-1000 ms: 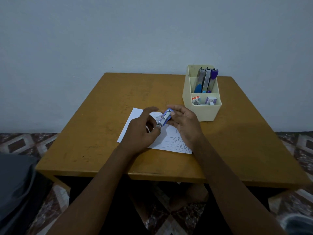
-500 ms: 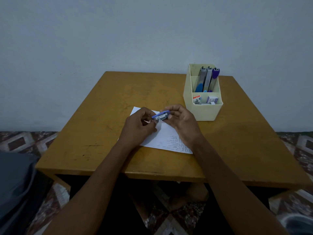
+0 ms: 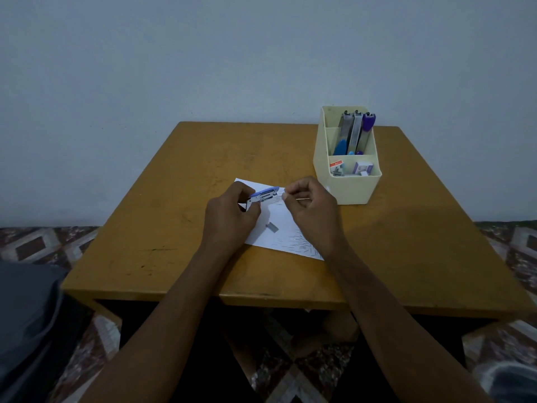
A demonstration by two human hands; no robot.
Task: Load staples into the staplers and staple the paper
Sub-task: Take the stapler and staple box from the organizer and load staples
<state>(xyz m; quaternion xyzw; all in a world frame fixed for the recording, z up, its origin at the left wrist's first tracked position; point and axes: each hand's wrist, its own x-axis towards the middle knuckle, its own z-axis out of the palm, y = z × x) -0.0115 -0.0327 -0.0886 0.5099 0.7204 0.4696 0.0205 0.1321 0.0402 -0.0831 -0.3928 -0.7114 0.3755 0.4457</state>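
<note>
Left hand [image 3: 232, 212] grips stapler [image 3: 263, 194] above paper [image 3: 280, 228]; right hand [image 3: 312, 206] curled beside it, contents unclear.

This looks like a plain room in a home: a small wooden counter [image 3: 174, 228] stands against a bare pale wall [image 3: 203, 68], over floor tiles [image 3: 35, 245] patterned in brown and grey diamonds, with a cream desk organiser [image 3: 351, 190] holding staplers [image 3: 354, 132] and staple boxes [image 3: 361, 167].
</note>
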